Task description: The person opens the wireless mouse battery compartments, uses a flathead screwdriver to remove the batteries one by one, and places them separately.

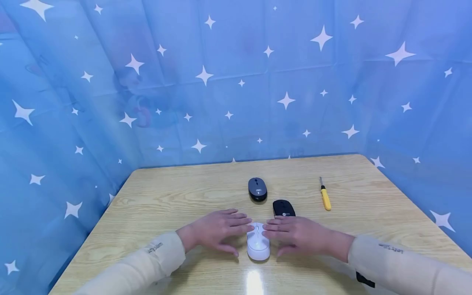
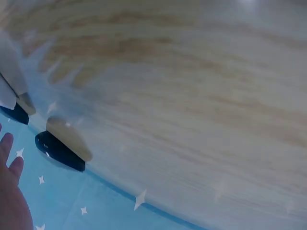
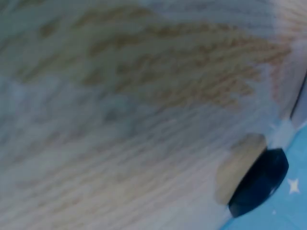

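Observation:
A white computer mouse (image 1: 258, 242) lies on the wooden table in front of me, its buttons facing away. From its left, my left hand (image 1: 225, 229) reaches in with fingers extended, the fingertips right at the mouse's upper left edge. Mirroring it, my right hand (image 1: 296, 234) has its straight fingers at the upper right edge, and both thumbs are spread apart from the mouse. Just beyond the right fingers sits a black mouse (image 1: 284, 208), partly covered by them. The left wrist view catches part of my left hand (image 2: 13, 191) at its edge.
A dark grey and black mouse (image 1: 257, 189) stands farther back, left of the black one. To the right lies a screwdriver (image 1: 325, 198) with a yellow handle. A blue curtain (image 1: 236, 82) with white stars surrounds the table (image 1: 177, 188) at the back and sides.

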Action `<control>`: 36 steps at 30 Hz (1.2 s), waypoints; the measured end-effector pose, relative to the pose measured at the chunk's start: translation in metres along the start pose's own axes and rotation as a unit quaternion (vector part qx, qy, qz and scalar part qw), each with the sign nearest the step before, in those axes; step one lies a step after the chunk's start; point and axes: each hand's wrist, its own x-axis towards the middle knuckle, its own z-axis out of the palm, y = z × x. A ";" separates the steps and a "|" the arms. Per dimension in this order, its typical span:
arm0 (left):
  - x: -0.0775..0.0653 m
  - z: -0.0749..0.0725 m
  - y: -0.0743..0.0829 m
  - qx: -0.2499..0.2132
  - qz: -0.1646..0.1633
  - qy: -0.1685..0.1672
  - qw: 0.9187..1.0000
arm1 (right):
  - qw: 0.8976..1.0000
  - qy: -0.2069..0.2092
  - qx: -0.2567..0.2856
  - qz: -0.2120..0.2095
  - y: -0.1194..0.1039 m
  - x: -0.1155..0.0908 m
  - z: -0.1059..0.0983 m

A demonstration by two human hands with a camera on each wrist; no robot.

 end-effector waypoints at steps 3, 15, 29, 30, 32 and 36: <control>0.003 0.002 0.000 -0.003 0.005 -0.007 1.000 | 1.000 -0.006 0.002 -0.021 -0.001 0.003 0.002; 0.009 0.008 -0.002 0.034 0.058 0.021 0.998 | 0.999 -0.013 -0.007 -0.042 -0.003 0.005 0.012; 0.021 0.017 -0.006 0.102 0.123 0.089 0.983 | 0.995 -0.015 -0.055 -0.085 -0.002 0.007 0.018; 0.022 0.017 -0.006 0.105 0.124 0.090 0.983 | 0.994 -0.015 -0.063 -0.091 -0.001 0.008 0.018; 0.023 0.017 -0.006 0.110 0.126 0.094 0.981 | 0.991 -0.017 -0.083 -0.102 -0.001 0.009 0.018; 0.023 0.019 -0.006 0.127 0.127 0.098 0.979 | 0.983 -0.019 -0.128 -0.129 0.001 0.010 0.019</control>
